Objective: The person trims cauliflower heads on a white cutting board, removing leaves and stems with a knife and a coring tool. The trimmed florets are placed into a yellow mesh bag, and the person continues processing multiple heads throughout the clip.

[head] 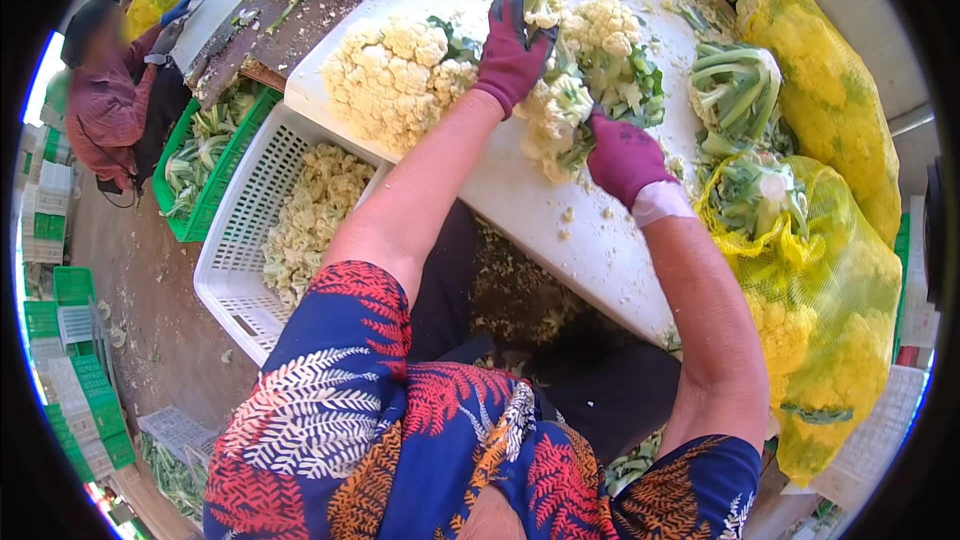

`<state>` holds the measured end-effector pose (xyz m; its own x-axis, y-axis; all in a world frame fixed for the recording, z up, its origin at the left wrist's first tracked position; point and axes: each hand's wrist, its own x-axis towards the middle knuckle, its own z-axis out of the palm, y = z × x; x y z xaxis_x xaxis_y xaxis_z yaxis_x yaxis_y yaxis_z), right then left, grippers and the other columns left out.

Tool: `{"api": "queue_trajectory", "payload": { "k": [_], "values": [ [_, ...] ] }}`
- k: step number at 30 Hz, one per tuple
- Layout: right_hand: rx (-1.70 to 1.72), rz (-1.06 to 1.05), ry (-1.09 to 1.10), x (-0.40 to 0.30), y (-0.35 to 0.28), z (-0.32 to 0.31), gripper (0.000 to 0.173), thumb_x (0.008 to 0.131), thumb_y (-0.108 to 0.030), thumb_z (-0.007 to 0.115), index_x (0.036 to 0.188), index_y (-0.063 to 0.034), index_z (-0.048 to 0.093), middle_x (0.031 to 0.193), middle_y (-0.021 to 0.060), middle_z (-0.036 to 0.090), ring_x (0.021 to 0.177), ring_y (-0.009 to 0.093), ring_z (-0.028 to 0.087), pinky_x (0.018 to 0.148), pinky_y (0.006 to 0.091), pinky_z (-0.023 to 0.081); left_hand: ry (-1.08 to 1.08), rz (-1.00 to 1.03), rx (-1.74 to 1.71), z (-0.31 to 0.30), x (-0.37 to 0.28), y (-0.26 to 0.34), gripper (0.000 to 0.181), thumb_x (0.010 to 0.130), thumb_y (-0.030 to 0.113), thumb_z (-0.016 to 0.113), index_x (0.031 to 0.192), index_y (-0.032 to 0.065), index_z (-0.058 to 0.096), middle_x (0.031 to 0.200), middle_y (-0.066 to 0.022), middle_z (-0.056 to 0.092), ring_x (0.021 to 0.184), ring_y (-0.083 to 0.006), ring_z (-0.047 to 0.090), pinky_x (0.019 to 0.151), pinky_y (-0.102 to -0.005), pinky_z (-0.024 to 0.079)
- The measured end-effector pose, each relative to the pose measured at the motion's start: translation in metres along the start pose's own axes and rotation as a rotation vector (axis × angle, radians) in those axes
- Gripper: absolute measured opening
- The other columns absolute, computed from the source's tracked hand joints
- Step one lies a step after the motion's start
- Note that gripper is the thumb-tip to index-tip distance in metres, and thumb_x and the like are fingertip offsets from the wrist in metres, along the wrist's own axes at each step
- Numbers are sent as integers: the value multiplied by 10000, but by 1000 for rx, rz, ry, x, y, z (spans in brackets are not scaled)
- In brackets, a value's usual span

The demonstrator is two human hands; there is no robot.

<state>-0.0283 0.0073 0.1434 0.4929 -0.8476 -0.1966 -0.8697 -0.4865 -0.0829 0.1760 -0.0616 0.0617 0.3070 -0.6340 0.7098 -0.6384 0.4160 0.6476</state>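
Note:
My left hand [517, 49], in a maroon glove with dark fingertips, has its thumb and fingers around a cauliflower floret [546, 1] on the white tabletop [517, 187]. My right hand [628, 156], in a maroon glove with pale wrap at the wrist, is curled against a cut-up cauliflower piece [559, 109]. Whatever lies inside its fingers is hidden. Beyond it rests another cauliflower piece with green leaves [622, 82]. Left of my left hand sits a large pile of cream cauliflower florets [390, 75].
A white perforated crate [240, 240] holding florets adjoins the table's left edge. Yellow mesh sacks [825, 315] of cauliflower and a leafy head [739, 90] stand at right. A green crate [180, 221] holds leaf trimmings; a person [109, 105] sits beyond it.

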Motion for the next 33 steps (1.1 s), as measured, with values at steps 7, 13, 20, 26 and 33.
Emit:
{"api": "queue_trajectory", "payload": {
  "k": [7,13,20,26,33],
  "values": [
    [395,34,94,-32,59,-36,514,828,-209,550,1328,-90,551,1012,270,667,957,430,636,868,463,498,-84,-165,-7,-1,14,1,726,924,33,566,1544,67,191,1505,-142,368,1354,-235,409,1096,-290,382],
    [392,48,190,-53,71,-20,528,817,-229,586,1330,-105,553,999,266,666,950,418,639,851,476,498,-165,-343,-105,3,44,1,746,893,123,582,1540,168,212,1363,-232,463,1193,-389,543,1026,-403,463],
    [454,70,223,-67,59,5,510,821,-194,591,1319,-91,555,957,240,668,905,416,637,824,471,506,-141,-313,602,-13,110,-56,676,876,321,582,1446,18,380,1331,-294,515,1286,-400,473,1082,-434,399],
    [620,119,164,-77,52,-1,559,821,-162,567,1374,-94,511,878,237,661,826,412,635,763,458,507,-362,252,660,-19,56,70,498,924,398,591,1344,135,543,1319,-134,575,1055,-252,638,915,-393,513],
    [521,17,278,-72,66,25,630,829,-156,573,1447,-141,449,916,234,668,857,417,638,776,465,507,-687,374,607,-26,-69,68,548,821,376,667,1321,185,553,1300,-98,542,1307,-317,439,1031,-533,346]
  ]
}}
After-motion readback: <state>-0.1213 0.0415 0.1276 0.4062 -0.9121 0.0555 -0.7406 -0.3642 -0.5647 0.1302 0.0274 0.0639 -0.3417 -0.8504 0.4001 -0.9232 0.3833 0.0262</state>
